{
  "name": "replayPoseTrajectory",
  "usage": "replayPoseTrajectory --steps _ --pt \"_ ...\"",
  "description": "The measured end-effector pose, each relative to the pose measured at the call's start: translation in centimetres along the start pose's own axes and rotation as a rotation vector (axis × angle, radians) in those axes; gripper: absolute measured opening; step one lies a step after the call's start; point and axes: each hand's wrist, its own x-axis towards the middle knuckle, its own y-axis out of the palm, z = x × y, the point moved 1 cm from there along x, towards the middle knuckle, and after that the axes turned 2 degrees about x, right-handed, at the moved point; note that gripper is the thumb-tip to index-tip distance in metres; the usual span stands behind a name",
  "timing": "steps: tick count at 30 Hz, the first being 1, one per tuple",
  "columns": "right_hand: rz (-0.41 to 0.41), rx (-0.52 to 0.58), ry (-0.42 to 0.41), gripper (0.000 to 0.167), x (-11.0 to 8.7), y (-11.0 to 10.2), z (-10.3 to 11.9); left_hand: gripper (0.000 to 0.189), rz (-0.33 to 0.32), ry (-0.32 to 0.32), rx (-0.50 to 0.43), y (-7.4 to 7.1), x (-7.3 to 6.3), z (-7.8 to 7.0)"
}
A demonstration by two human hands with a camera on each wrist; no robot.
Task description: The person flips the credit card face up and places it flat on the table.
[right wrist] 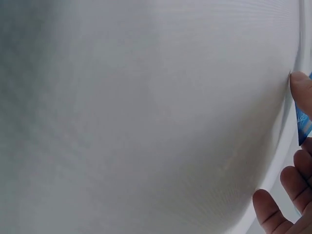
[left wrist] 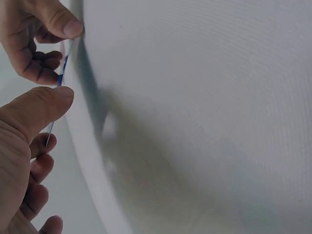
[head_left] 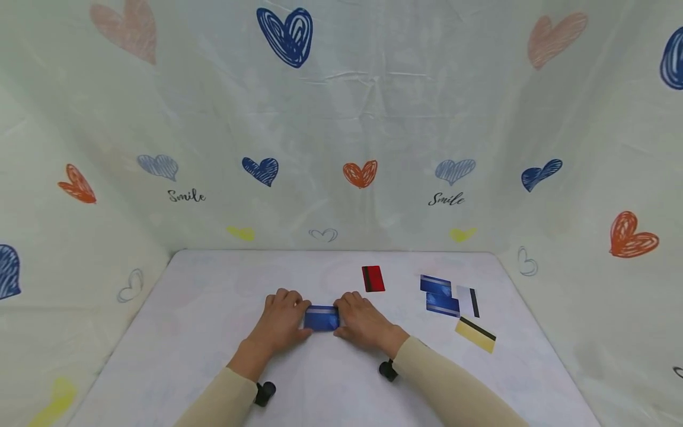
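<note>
A blue card (head_left: 322, 318) with a pale stripe along its top is held between my two hands, low over the white tabletop. My left hand (head_left: 283, 320) pinches its left end, thumb near the lower corner and index finger near the upper one. At the opposite end, my right hand (head_left: 365, 322) grips it the same way. Seen from the left wrist, the card (left wrist: 60, 79) is nearly edge-on and raised off the surface. A slice of its blue face shows beside the right thumb (right wrist: 302, 92) in the right wrist view.
Beyond my right hand lies a red card (head_left: 376, 279) with a dark stripe. Farther right are two overlapping blue cards (head_left: 443, 305), a white card (head_left: 466, 301) with a black stripe and a yellow card (head_left: 475, 337). A heart-printed cloth (head_left: 373, 219) rises behind the table (head_left: 213, 284).
</note>
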Motion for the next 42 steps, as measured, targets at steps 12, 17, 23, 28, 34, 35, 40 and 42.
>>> replayPoseTrajectory --steps 12,17,23,28,34,35,40,42 --pt "-0.089 0.016 -0.029 0.058 0.1 -0.3 -0.1 0.064 -0.045 0.057 -0.042 -3.1 0.6 -1.4" --pt "-0.129 0.067 -0.048 0.053 0.2 -0.3 -0.1 0.061 -0.066 0.097 -0.119 -3.9 0.8 -2.0" --pt "-0.146 0.208 -0.024 0.051 -0.1 -0.3 0.3 0.061 -0.054 0.103 -0.211 -4.0 1.0 -2.3" --pt "-0.144 0.333 0.007 0.051 -0.2 -0.1 0.8 0.062 -0.046 0.088 -0.251 -3.9 1.0 -2.3" --pt "-0.131 0.505 0.032 0.051 -0.3 -0.6 1.3 0.064 -0.006 0.061 -0.298 -3.3 0.9 -1.9" --pt "-0.126 0.523 0.036 0.051 -0.3 -0.7 1.4 0.064 0.000 0.062 -0.309 -3.2 0.9 -1.9" --pt "-0.113 0.584 0.054 0.048 -0.6 -0.9 1.4 0.062 0.005 0.063 -0.387 -2.8 0.8 -1.7" --pt "-0.109 0.606 0.059 0.048 -0.7 -0.9 1.3 0.062 0.004 0.048 -0.411 -2.7 0.8 -1.7"
